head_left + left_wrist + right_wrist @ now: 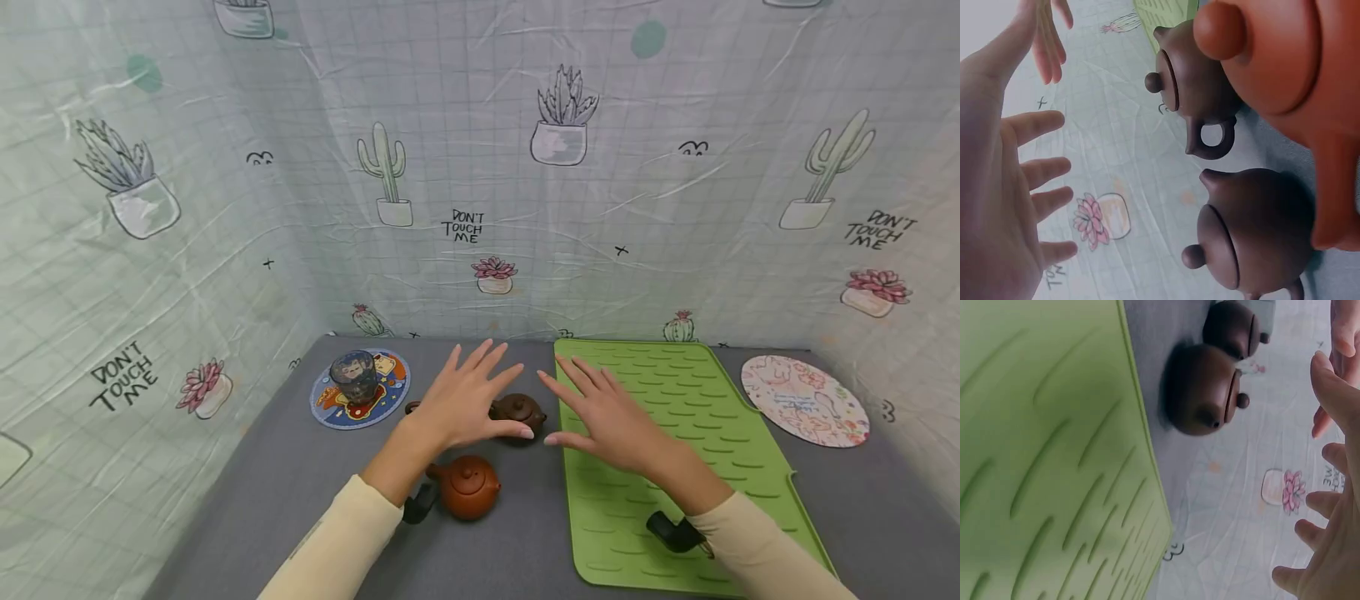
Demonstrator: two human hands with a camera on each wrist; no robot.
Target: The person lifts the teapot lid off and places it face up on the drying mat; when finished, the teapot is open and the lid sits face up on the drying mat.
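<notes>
My left hand (467,403) hovers with spread fingers above the teapots, holding nothing. My right hand (611,417), fingers spread as well, is over the left part of a green ridged drying mat (675,500). An orange-brown clay teapot (469,487) stands below my left wrist. A dark brown teapot (519,418) shows between the two hands in the head view. Another dark brown teapot (1260,231) appears in the left wrist view; in the head view my left hand hides most of it.
At the back left a dark patterned glass (355,377) stands on a round blue coaster (330,417). A pink-and-white oval mat (806,400) lies at the right. Printed sheeting (480,167) hangs behind the grey table (247,517).
</notes>
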